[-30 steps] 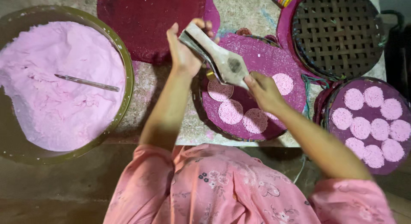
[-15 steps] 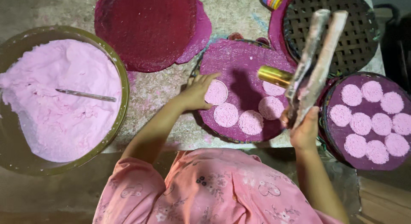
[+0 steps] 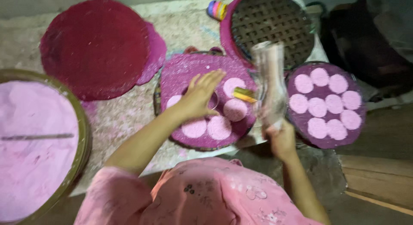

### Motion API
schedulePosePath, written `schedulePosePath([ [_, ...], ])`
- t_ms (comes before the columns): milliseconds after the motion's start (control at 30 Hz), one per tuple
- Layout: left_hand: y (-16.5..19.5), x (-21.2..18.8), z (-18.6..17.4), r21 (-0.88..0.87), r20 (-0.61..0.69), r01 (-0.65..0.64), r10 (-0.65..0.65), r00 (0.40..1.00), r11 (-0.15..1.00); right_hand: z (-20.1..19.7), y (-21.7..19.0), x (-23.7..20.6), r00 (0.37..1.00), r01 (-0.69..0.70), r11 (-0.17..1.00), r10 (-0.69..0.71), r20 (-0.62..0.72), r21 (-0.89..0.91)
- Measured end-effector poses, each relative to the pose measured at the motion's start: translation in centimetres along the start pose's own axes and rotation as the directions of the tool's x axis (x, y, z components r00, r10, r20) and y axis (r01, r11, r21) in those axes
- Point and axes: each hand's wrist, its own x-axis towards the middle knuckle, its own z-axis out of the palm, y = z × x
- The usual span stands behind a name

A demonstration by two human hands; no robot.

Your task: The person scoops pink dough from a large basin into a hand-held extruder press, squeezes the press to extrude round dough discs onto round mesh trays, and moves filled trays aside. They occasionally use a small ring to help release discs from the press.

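The left hand (image 3: 200, 96) has come down flat, fingers spread, onto the middle round tray (image 3: 172, 76), pressing over a small ring mould (image 3: 213, 100) among 5 pale pink discs (image 3: 219, 127). 1 second ago both hands were together on the metal press above this tray; now they are apart. The right hand (image 3: 279, 137) has lifted that hinged metal press (image 3: 269, 83) away and holds it upright, clamped around its lower end, blurred, between the middle tray and the right tray (image 3: 359, 121). A short yellow-gold piece (image 3: 244, 94) juts from the press toward the left hand. So it seems a fresh disc was just released and the left hand is settling or checking it.

The right tray carries 9 discs and looks full. To the left a wide bowl of pink powder (image 3: 30, 164) holds a thin stick (image 3: 36, 137). Behind lie a dark red round mat (image 3: 94, 46) and a woven lattice tray (image 3: 273, 25).
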Motion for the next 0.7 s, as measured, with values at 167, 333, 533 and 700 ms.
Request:
schedulePosePath([
  [167, 8.2, -3.5, -6.2, -0.124, 0.167, -0.086, 0.106, 0.980, 0.989, 1.8, -10.7, 2.7, 0.795, 0.575, 0.745, -0.411, 0.447, -0.338],
  [333, 12.8, -9.2, -15.1, -0.242, 0.495, 0.126, 0.011, 0.869, 0.962, 6.4, -19.9, 9.2, 0.221, 0.950, 0.310, -0.620, 0.753, -0.023],
  [533, 16.4, -16.4, -20.9, 0.096, 0.555, 0.307, -0.307, 0.773, 0.947, 14.6, -22.8, 10.2, -0.020, 0.608, 0.715, -0.423, 0.906, 0.347],
  [700, 16.5, -26.6, -22.1, 0.142, 0.269, 0.467, -0.488, 0.830, 0.873, 22.3, -22.6, 8.9, -0.195, 0.291, 0.867, -0.361, 0.912, 0.405],
])
